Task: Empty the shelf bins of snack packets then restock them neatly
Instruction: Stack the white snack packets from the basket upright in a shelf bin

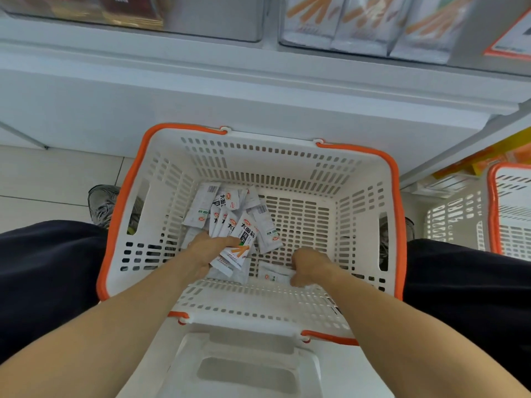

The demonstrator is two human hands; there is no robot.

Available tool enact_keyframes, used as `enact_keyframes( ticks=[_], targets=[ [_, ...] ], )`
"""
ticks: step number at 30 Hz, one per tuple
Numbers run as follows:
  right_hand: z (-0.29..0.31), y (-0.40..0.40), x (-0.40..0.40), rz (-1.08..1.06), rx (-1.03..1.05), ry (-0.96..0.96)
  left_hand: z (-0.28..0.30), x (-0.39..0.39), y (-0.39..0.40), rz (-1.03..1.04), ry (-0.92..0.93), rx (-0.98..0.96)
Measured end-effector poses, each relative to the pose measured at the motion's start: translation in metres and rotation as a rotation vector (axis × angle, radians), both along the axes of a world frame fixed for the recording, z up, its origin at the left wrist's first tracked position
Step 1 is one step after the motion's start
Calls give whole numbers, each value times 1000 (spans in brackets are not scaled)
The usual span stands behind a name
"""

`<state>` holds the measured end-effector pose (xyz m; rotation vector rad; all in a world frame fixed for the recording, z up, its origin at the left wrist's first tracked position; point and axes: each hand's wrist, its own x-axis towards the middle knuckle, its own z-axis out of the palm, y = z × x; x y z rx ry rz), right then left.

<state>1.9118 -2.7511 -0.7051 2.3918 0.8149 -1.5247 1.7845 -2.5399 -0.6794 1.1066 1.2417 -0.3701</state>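
Packets (230,216) lie heaped in a white basket (359,179) with an orange rim, on the floor below the shelf. Their fronts are white and grey, with a small red logo at the top, bold black Chinese characters reading "大面筋", and orange sticks drawn lower down; some lie face down and show a barcode. Smaller print is too blurred to read.

Both hands reach down into the basket. The left hand (205,249) has its fingers curled round a fanned bunch (240,242) of these packets, thumb across their fronts. The right hand (309,267) has its fingers bent down, pinching a packet (273,275) that lies flat by the near wall of the basket.

Above, a clear shelf bin (370,27) holds more packets standing upright, with the same orange sticks. A second basket (508,208) stands at the right. A grey shoe (102,203) shows left of the basket.
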Motion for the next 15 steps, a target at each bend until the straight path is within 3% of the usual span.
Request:
enact_keyframes(
  ticks=[3, 5, 7, 11, 15],
  targets=[
    [22, 15, 18, -499, 74, 196, 3, 7, -3, 89, -50, 41],
    [45, 31, 27, -848, 246, 337, 7, 12, -6, 118, -101, 137],
    [66, 52, 28, -1047, 447, 378, 19, 18, -9, 140, -187, 204],
    [93, 87, 12, -1128, 722, 203, 49, 35, -10, 159, -401, 133],
    [122, 99, 8, -1158, 856, 110, 80, 51, -5, 232, -557, 9]
  ],
)
